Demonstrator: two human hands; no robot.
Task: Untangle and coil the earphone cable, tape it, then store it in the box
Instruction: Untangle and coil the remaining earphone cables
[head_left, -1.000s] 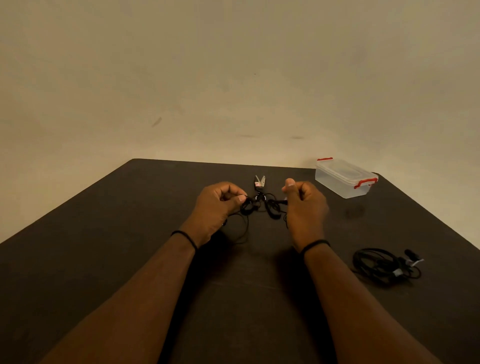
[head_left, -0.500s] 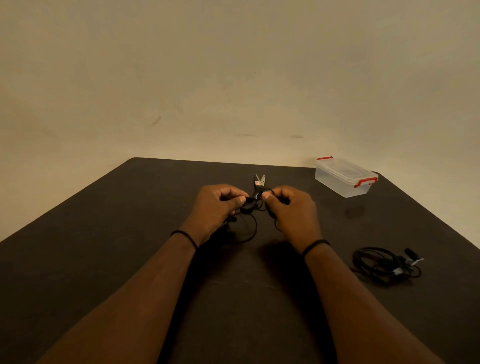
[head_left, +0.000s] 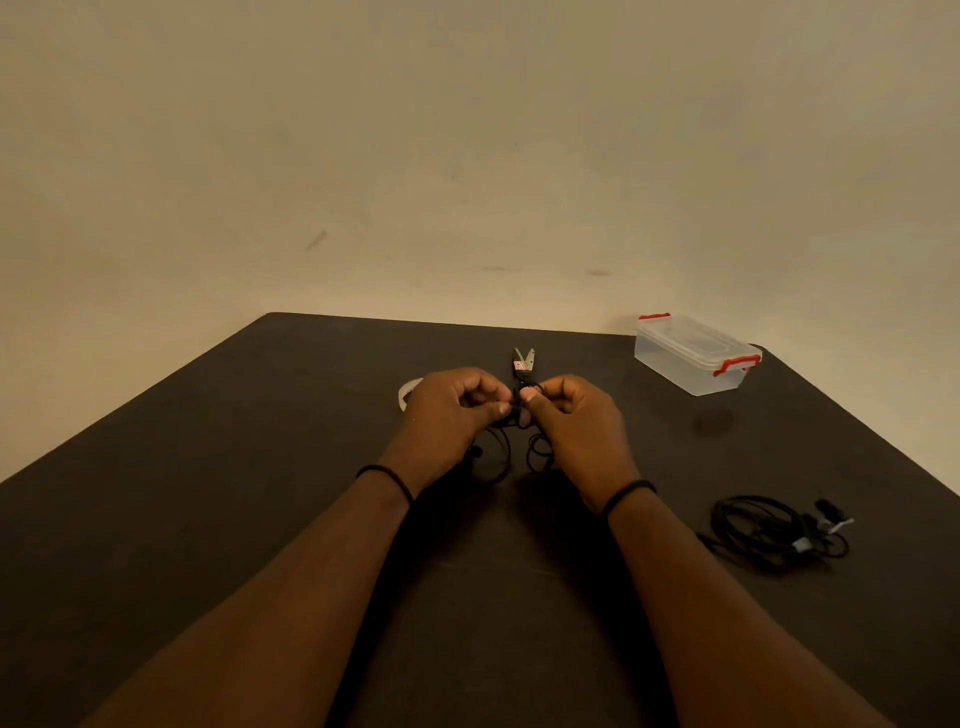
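Pinching the earphone cable (head_left: 519, 415) between my left hand (head_left: 452, 410) and right hand (head_left: 574, 426), I see a dark table (head_left: 260, 519) against a beige wall (head_left: 467, 156).

You are working in dim, warm yellow-brown light. The wall (head_left: 467, 156) beyond the dark table (head_left: 208, 519) is brightest just above the table's far edge and darkens toward the upper corners. The table swallows detail: black cable loops near your hands barely separate from it. A soft shadow lies on the table in front of the clear box (head_left: 693, 356). The table's edges bow outward, showing wide-angle distortion. Focus is soft throughout; no glare.
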